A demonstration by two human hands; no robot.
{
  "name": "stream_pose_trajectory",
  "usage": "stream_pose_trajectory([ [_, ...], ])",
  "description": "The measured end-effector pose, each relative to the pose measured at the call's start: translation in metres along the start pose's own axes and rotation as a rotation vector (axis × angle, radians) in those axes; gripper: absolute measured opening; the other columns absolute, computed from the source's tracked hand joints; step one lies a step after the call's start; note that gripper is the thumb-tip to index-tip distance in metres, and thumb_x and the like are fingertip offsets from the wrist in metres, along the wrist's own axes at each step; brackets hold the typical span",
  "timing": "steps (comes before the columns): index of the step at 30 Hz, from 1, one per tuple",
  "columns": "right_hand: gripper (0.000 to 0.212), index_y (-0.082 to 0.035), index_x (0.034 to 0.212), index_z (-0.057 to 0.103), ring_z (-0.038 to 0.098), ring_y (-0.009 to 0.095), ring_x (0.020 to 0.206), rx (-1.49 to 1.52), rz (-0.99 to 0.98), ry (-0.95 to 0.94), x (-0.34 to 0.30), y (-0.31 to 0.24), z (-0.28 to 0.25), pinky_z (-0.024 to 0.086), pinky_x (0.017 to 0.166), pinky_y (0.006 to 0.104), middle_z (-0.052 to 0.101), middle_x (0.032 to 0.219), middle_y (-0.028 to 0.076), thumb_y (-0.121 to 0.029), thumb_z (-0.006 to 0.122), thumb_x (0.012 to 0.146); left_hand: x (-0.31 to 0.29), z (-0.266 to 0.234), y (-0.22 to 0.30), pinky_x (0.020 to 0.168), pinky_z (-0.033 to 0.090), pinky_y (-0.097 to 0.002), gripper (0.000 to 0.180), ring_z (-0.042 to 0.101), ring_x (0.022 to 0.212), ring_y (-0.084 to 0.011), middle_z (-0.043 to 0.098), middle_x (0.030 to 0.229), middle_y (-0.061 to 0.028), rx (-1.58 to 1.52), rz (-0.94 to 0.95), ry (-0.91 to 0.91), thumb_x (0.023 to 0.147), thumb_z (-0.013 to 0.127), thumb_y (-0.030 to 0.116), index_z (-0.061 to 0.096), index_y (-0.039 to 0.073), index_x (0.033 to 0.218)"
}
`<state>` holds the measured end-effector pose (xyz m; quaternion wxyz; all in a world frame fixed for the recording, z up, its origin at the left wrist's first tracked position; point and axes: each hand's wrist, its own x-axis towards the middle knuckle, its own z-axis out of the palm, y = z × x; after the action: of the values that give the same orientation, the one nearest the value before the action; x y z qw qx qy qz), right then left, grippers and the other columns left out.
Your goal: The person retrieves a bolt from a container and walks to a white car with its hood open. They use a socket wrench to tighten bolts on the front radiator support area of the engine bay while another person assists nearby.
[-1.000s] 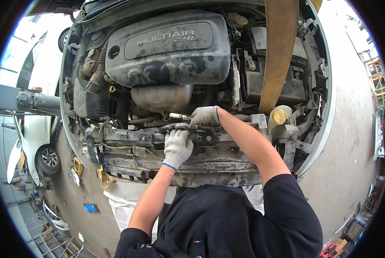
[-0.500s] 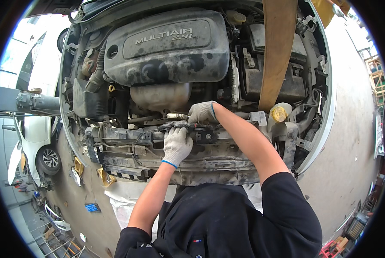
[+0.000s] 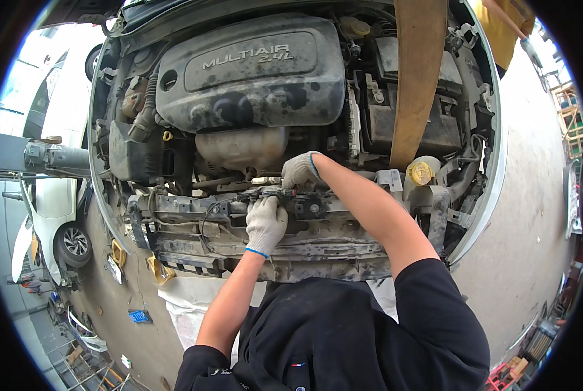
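The engine bay (image 3: 291, 130) is open in front of me, with the big grey engine cover (image 3: 252, 72) at the top and a wide brown strap (image 3: 416, 78) hanging down on the right side. Below it runs the front crossmember (image 3: 194, 221), dirty and stiff metal. I judge it as solid, good to lean on.

On the top of this crossmember sits the black latch assembly (image 3: 298, 203), between my two hands. I think it is a rigid part of metal and plastic, not heavy, but bolted down, so it will not give when I push. The surface looks dusty, maybe a little oily, so the gloves help me.

My left hand (image 3: 264, 225) lies over the left end of the latch assembly, fingers curled down on it, pressing and not really closed around. My right hand (image 3: 301, 171) is just above and behind, fingers bent around a small metal tool (image 3: 267, 180) that points left. I cannot tell how tight this hold is. The best place to hold the latch is its body, not the thin cable (image 3: 207, 218) beside it.
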<state>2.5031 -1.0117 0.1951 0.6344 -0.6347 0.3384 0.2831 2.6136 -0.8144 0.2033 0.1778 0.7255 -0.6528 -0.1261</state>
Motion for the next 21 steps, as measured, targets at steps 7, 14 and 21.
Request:
stream_pose_trajectory([
  [7,0.013,0.000,0.087,0.067,0.041,0.014,0.049,0.103,-0.005,-0.036,0.015,0.016,0.000,0.034,0.045,0.0335,0.042,0.060,0.003,-0.013,0.066,0.084,0.002,-0.013,0.001,0.088,0.049,-0.0494,0.015,0.066,0.094,-0.0362,0.071,0.095,-0.0152,-0.204,-0.031,0.065,0.084,0.064,0.012,0.068,0.006,0.096],
  [14,0.026,0.001,0.101,0.072,0.050,0.017,0.054,-0.086,-0.073,0.031,0.016,0.020,0.000,0.041,0.049,0.0348,0.053,0.066,0.005,-0.018,0.068,0.084,0.030,-0.070,0.002,0.105,0.041,-0.0501,0.041,0.058,0.116,-0.0331,0.066,0.117,-0.0110,0.095,0.210,0.227,0.072,0.077,0.014,0.067,0.010,0.111],
  [21,0.033,0.001,0.104,0.075,0.054,0.015,0.062,0.043,-0.042,0.158,-0.009,0.015,0.013,0.044,0.055,0.0358,0.061,0.073,0.004,-0.024,0.072,0.083,0.034,-0.046,-0.038,0.101,0.044,-0.0477,0.031,0.062,0.112,-0.0304,0.070,0.111,-0.0078,0.122,0.153,0.015,0.077,0.072,0.015,0.070,0.011,0.108],
])
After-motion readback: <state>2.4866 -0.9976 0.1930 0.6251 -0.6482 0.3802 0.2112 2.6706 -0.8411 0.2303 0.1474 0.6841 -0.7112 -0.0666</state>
